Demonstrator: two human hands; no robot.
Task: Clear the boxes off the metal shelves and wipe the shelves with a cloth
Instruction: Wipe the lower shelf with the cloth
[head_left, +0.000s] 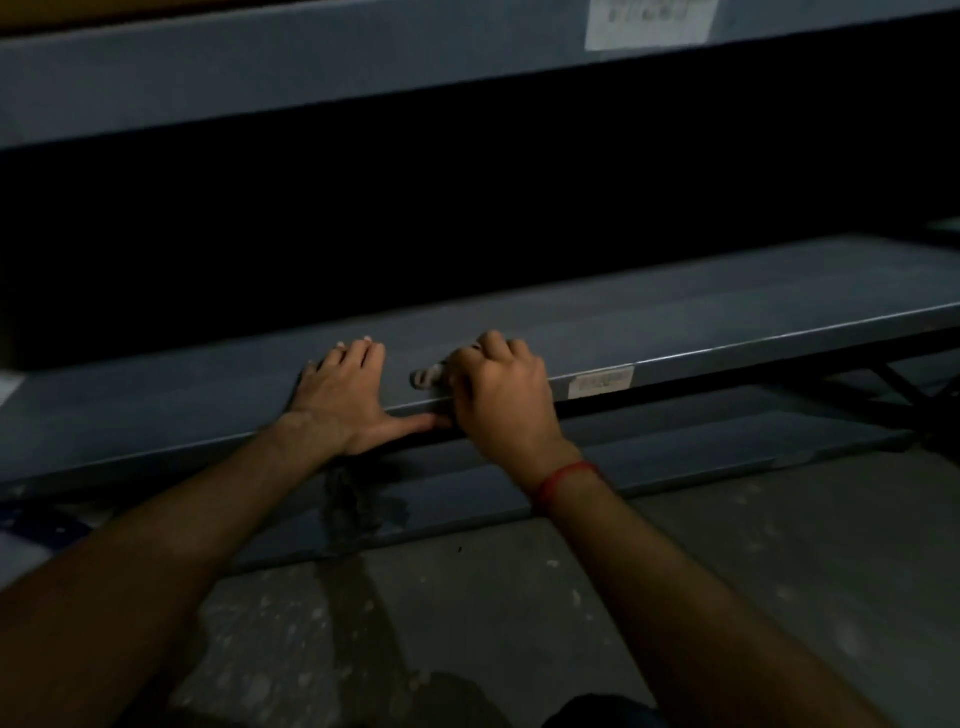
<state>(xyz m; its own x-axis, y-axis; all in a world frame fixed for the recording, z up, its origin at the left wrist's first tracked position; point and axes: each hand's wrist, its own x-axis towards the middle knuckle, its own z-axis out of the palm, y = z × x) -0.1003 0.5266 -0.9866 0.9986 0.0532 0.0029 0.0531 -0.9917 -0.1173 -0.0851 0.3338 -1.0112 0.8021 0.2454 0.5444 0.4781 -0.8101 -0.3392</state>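
Observation:
The grey metal shelf (675, 306) runs across the dim view with no boxes on it. My left hand (343, 395) lies flat on its front part, fingers spread, thumb along the front edge. A dark cloth (348, 499) shows from under that hand and hangs down over the edge. Just to the right, my right hand (501, 395) is curled at the shelf's front edge, gripping a small grey object (427, 376); what it is cannot be told.
An upper shelf (311, 67) with a white label (649, 21) spans the top. A lower shelf (649, 457) sits just above the speckled concrete floor (779, 545). A dark cross brace (909, 389) stands at right. Something white and blue (31, 525) lies at far left.

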